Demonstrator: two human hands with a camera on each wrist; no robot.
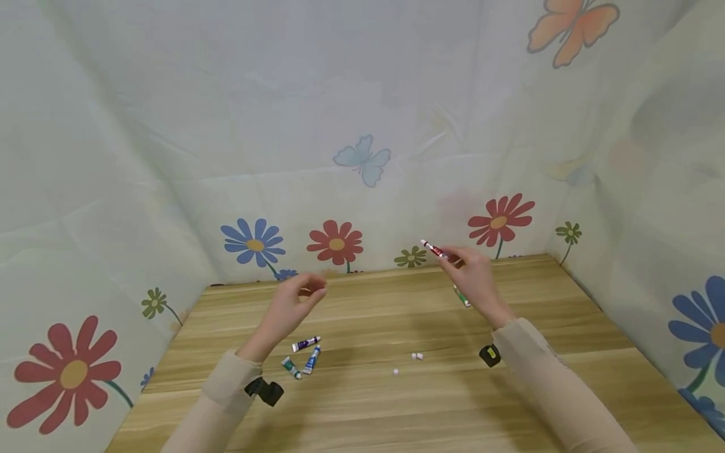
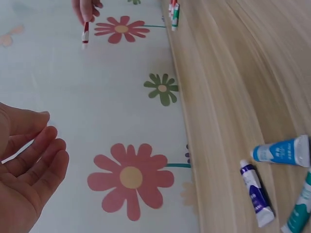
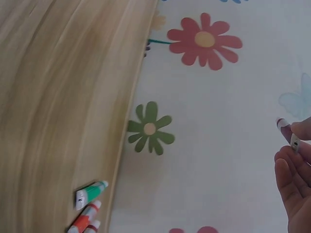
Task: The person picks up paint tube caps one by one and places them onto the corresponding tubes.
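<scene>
My right hand (image 1: 472, 272) pinches a slim dark-red-and-white paint tube (image 1: 435, 249) aloft, tip toward ten o'clock. Left hand (image 1: 293, 303) empty, fingers loosely bent; purple-and-white tube (image 1: 306, 343), blue-and-white tube (image 1: 312, 360), teal-and-white tube (image 1: 291, 367) at its six. Tiny white pieces (image 1: 417, 356), probably caps, at its four.

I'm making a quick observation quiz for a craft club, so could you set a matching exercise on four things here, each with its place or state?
Column one:
1. Left hand
2. Purple tube
3. Right hand
4. Small white pieces

Column two:
A. Gripping a red tube
B. Lying around the middle of the table
C. Raised, with nothing showing in its fingers
D. Lying close to a blue tube

Right pairs: 1-C, 2-D, 3-A, 4-B.
</scene>
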